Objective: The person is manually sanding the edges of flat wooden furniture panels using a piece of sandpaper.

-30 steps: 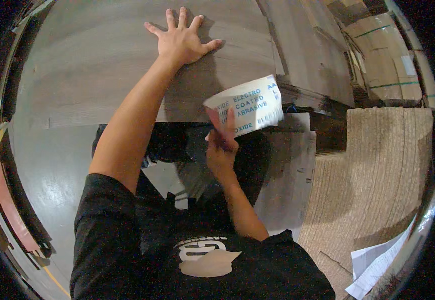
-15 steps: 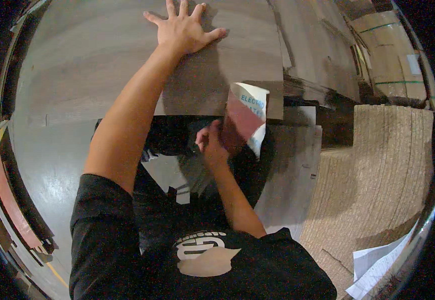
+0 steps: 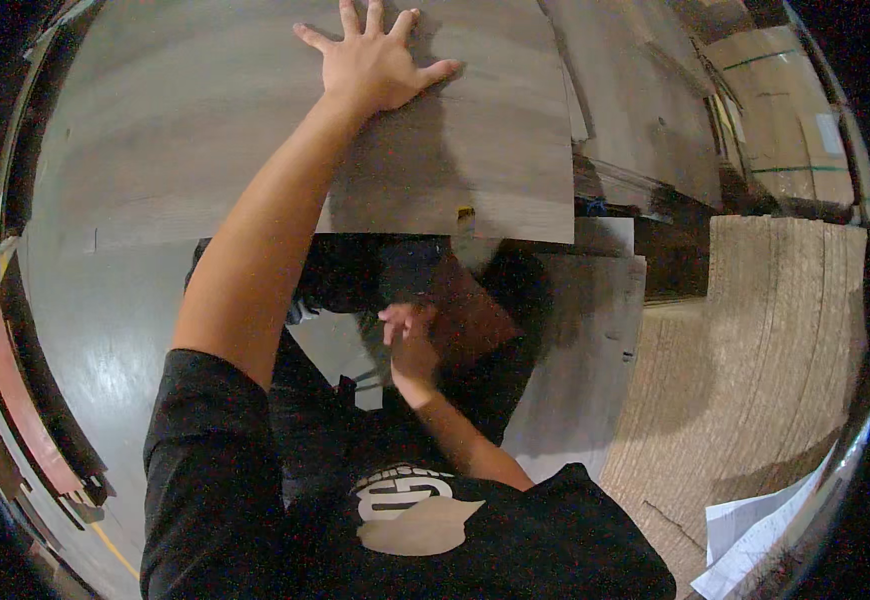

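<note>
My left hand (image 3: pixel 375 68) lies flat with its fingers spread on a large grey-brown wood-grain board (image 3: pixel 185 150). Below the board's near edge, in front of my body, my right hand (image 3: pixel 413 345) is closed on a reddish-brown sheet of sandpaper (image 3: pixel 475 318). The sheet sticks out beyond the hand to the right, its upper part close to the board edge. Motion blurs the right fingers somewhat, and the sheet's far side is hidden. A small yellow-and-dark spot (image 3: pixel 466 213) shows near the board's edge above the sheet.
More wood-grain panels (image 3: pixel 645 110) lie to the right, with another panel (image 3: pixel 585 350) lower beside my leg. A tall stack of brown sheets (image 3: pixel 755 330) stands at right, with white papers (image 3: pixel 755 535) on it. Strapped cartons (image 3: pixel 790 110) are at the far right. Reddish boards (image 3: pixel 30 385) lean at left.
My right hand has moved down and slightly left with the sandpaper, whose white printed backing no longer shows. The left hand stays pressed on the board.
</note>
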Action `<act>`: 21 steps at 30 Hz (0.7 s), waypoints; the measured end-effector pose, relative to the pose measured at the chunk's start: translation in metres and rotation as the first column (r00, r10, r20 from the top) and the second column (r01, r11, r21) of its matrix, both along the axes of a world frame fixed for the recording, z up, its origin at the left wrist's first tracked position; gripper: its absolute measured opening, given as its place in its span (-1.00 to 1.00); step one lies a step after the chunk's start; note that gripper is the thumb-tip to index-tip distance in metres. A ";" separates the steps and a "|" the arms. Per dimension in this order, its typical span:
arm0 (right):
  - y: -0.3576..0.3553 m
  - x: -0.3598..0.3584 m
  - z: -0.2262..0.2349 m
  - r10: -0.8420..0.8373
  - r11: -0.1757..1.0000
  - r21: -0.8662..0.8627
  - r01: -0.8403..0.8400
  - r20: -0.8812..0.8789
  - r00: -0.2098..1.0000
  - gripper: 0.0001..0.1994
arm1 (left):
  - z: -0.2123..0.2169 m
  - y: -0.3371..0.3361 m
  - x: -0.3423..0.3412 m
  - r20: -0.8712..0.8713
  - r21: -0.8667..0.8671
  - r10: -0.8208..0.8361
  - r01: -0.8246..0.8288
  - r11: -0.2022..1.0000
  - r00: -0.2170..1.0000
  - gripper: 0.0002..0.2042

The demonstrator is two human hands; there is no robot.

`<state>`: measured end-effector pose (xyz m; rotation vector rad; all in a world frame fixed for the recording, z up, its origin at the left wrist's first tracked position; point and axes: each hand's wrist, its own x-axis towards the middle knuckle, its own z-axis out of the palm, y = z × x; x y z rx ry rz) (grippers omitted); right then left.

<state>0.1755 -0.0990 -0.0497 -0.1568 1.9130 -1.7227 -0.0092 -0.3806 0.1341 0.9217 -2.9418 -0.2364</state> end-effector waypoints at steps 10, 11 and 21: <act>0.083 0.008 0.064 -0.439 0.888 -0.083 0.453 0.145 0.887 -0.18 | -0.008 -0.003 0.004 -0.094 -0.004 -0.019 0.019 1.000 0.995 -0.04; 0.045 0.003 0.123 -0.058 0.997 -0.056 0.048 -0.185 0.981 -0.19 | -0.011 -0.003 0.004 -0.089 -0.011 -0.025 0.024 1.000 0.996 -0.04; 0.043 -0.074 0.156 -0.035 0.998 -0.060 -0.008 -0.677 0.735 -0.29 | -0.012 -0.008 0.007 -0.080 -0.026 -0.007 0.005 1.000 0.997 -0.05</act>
